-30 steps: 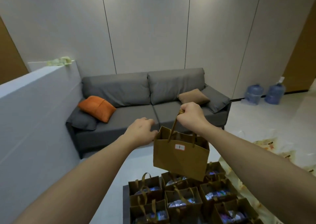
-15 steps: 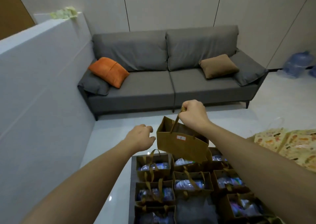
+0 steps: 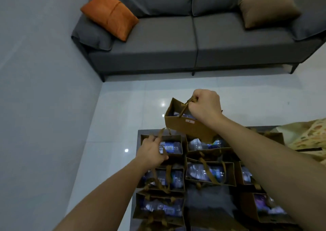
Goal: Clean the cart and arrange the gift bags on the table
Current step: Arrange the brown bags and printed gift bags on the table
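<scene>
Raised gift bag gripped by handles in right hand; left hand fingers curled on corner bag handle. Lowering upright into free slot on table advised, neighbours steadied.

Eight brown gift bags show: one lifted at twelve o'clock, seven standing on the dark table. Two hands are in view. One grey sofa carries two cushions, one orange at ten o'clock and one tan at one o'clock.
</scene>
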{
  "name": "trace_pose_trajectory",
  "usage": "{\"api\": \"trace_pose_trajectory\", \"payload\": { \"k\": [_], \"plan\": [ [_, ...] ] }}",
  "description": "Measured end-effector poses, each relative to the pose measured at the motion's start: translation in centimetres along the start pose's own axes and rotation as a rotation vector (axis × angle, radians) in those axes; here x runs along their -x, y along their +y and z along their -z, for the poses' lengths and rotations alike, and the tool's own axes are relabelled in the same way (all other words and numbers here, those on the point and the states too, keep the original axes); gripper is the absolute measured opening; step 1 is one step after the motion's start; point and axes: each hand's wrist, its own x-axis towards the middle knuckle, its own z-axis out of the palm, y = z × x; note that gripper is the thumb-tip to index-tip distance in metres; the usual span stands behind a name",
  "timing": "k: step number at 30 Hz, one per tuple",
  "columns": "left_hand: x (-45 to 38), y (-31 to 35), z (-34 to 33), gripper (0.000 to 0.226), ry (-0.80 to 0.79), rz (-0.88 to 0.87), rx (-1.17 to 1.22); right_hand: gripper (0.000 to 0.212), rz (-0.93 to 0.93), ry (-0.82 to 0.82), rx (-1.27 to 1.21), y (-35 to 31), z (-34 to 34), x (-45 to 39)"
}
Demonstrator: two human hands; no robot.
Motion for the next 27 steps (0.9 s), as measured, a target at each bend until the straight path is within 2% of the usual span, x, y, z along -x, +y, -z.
{"api": "trace_pose_trajectory", "payload": {
  "k": [4, 8, 11, 17, 19, 22, 23, 27],
  "plan": [
    [-3.4, -0.5, -3.1, 0.082, 0.062, 0.126, 0.026, 0.036, 0.021, -0.027, 0.001, 1.8, -2.0, -1.4],
    [-5.9, -1.3, -4.5, 0.09, -0.044, 0.194, -0.102, 0.038, 0.073, 0.021, -0.024, 2.5, -3.0, -2.3],
    [-6.8, -2.0, -4.9, 0.091, -0.065, 0.245, -0.177, 0.042, 0.103, 0.039, -0.058, 2.4, -3.4, -2.4],
    [-8.2, -1.4, -5.4, 0.091, -0.118, 0.255, -0.151, 0.039, 0.122, 0.048, -0.124, 2.5, -4.3, -2.4],
    [-8.4, -1.1, -5.3, 0.077, -0.132, 0.254, -0.166, 0.038, 0.12, 0.044, -0.133, 2.5, -4.4, -2.3],
    [-8.4, -0.9, -5.2, 0.029, -0.136, 0.229, -0.237, 0.04, 0.109, 0.041, -0.145, 2.5, -4.4, -2.1],
    [-8.2, -0.9, -5.3, 0.021, -0.135, 0.223, -0.248, 0.04, 0.101, 0.038, -0.149, 2.5, -4.3, -2.0],
    [-7.4, -0.6, -4.9, 0.025, -0.095, 0.127, -0.248, 0.039, 0.067, 0.026, -0.148, 2.6, -3.8, -1.6]
  ]
}}
